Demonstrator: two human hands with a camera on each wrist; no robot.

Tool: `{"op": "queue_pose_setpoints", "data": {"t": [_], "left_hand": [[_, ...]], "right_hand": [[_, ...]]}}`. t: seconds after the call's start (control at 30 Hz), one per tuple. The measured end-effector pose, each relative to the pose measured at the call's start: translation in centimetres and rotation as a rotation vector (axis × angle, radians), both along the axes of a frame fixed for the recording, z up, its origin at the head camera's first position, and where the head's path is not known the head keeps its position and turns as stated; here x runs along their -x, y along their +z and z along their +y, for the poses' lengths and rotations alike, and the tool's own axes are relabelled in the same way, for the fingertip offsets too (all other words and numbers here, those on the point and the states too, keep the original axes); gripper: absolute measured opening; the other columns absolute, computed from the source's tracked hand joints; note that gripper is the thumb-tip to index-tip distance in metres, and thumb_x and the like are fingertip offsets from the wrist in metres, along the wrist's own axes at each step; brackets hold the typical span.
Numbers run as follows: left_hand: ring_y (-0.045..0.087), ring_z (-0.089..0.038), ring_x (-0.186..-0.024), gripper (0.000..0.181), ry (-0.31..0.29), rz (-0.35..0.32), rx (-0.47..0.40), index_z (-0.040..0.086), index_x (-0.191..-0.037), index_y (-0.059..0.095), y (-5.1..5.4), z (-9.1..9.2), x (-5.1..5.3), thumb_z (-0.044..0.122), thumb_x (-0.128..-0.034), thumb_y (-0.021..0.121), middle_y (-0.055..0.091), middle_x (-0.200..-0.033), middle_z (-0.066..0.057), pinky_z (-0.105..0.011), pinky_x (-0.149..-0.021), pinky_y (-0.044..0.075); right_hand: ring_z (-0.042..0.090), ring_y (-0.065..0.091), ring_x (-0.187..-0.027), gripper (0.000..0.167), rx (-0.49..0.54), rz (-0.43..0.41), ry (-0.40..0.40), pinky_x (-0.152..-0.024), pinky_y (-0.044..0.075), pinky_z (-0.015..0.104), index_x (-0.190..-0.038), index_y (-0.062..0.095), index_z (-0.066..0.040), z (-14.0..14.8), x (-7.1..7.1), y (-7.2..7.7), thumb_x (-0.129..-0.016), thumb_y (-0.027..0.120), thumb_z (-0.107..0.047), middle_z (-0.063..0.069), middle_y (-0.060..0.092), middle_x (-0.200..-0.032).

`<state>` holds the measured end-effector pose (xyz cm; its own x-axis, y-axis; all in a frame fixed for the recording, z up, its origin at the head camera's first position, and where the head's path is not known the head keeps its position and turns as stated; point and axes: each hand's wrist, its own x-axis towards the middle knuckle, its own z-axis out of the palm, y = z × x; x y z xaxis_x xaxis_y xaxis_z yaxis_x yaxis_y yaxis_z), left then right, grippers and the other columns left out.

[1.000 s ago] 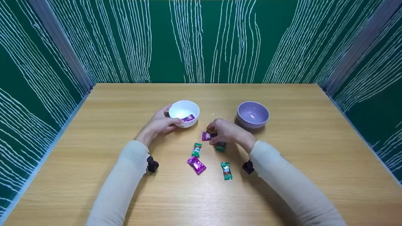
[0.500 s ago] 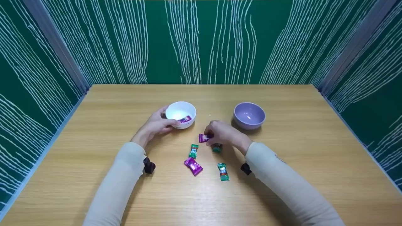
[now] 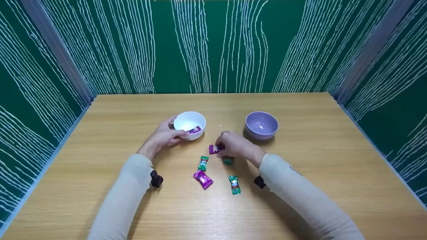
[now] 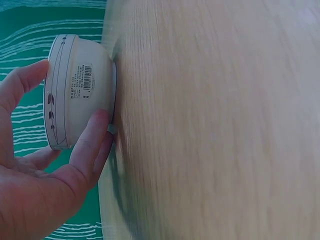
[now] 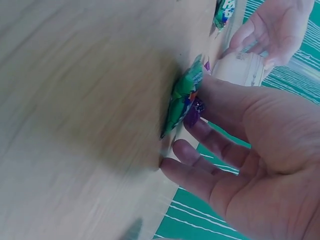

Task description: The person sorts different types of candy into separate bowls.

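Observation:
My left hand (image 3: 162, 136) holds the white bowl (image 3: 185, 122) by its rim and side, thumb at the near rim. Inside the bowl a purple-wrapped candy (image 3: 194, 130) is visible. In the left wrist view the bowl's outer wall (image 4: 85, 100) bears a barcode label, and fingers lie along it. On the table, my right hand (image 3: 236, 145) pinches another purple-wrapped candy (image 3: 212, 149), partly covered by the fingers. A green-wrapped candy (image 3: 228, 161) lies just under that hand; in the right wrist view this green candy (image 5: 182, 100) stands in front of the purple candy (image 5: 192, 116).
A purple bowl (image 3: 261, 124) stands behind my right hand. Nearer to me lie a green candy (image 3: 203, 163), a purple candy (image 3: 203, 179) touching or almost touching it, and another green candy (image 3: 235, 185). Green walls with white lines border the wooden table (image 3: 133, 106).
The head view has shifted slightly, so everything sits a little lower and further left. Both hands stay at the same things, the right fingers still at the purple candy.

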<state>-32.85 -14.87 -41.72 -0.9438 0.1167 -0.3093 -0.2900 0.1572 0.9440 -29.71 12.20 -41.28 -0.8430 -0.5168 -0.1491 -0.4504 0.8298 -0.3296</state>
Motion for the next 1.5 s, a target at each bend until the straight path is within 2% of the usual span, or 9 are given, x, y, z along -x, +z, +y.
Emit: {"op": "queue_pose_setpoints", "data": {"t": [0.37, 0.6, 0.97, 1.2, 1.5], "left_hand": [[0.043, -0.029, -0.136, 0.101, -0.007, 0.018, 0.008, 0.021, -0.161, 0.029, -0.1, -0.2, -0.3, 0.009, -0.0798, 0.087, 0.030, -0.160, -0.012, -0.035, -0.096, 0.055], [0.041, -0.029, -0.138, 0.102, -0.012, 0.015, -0.031, 0.016, -0.162, 0.025, -0.3, -0.3, -0.1, 0.004, -0.0802, 0.085, 0.026, -0.160, -0.015, -0.034, -0.095, 0.055], [0.043, -0.028, -0.136, 0.104, -0.021, 0.004, -0.017, 0.019, -0.162, 0.026, -0.2, -0.2, -0.1, 0.008, -0.0792, 0.087, 0.029, -0.160, -0.012, -0.037, -0.097, 0.054], [0.043, -0.028, -0.135, 0.103, -0.036, 0.020, 0.031, 0.020, -0.162, 0.026, 0.0, -0.3, -0.2, 0.014, -0.0795, 0.088, 0.028, -0.160, -0.012, -0.038, -0.096, 0.055], [0.044, -0.028, -0.134, 0.103, -0.034, 0.018, 0.008, 0.019, -0.162, 0.026, 0.0, -0.1, -0.2, 0.012, -0.0791, 0.088, 0.028, -0.159, -0.012, -0.038, -0.096, 0.055]], "right_hand": [[0.018, 0.065, -0.091, 0.030, -0.060, -0.002, 0.028, -0.086, 0.058, 0.033, -0.118, 0.075, -0.008, -0.1, 0.1, 0.2, -0.090, 0.080, -0.019, 0.010, 0.071, -0.112], [0.019, 0.063, -0.087, 0.025, -0.086, 0.012, 0.056, -0.085, 0.058, 0.035, -0.113, 0.077, -0.007, -0.2, 0.1, 0.5, -0.090, 0.080, -0.018, 0.009, 0.072, -0.106], [0.021, 0.065, -0.096, 0.034, -0.073, -0.078, 0.014, -0.093, 0.056, 0.038, -0.125, 0.073, -0.010, -0.3, 0.2, 1.7, -0.092, 0.077, -0.020, 0.009, 0.070, -0.117], [0.021, 0.065, -0.100, 0.034, -0.069, -0.058, 0.050, -0.094, 0.056, 0.037, -0.125, 0.072, -0.010, -0.4, 0.2, 2.4, -0.093, 0.077, -0.020, 0.009, 0.071, -0.118], [0.022, 0.065, -0.104, 0.034, -0.033, -0.047, 0.061, -0.096, 0.055, 0.037, -0.126, 0.071, -0.011, -0.6, 0.1, 3.1, -0.094, 0.076, -0.020, 0.009, 0.070, -0.121]]}}
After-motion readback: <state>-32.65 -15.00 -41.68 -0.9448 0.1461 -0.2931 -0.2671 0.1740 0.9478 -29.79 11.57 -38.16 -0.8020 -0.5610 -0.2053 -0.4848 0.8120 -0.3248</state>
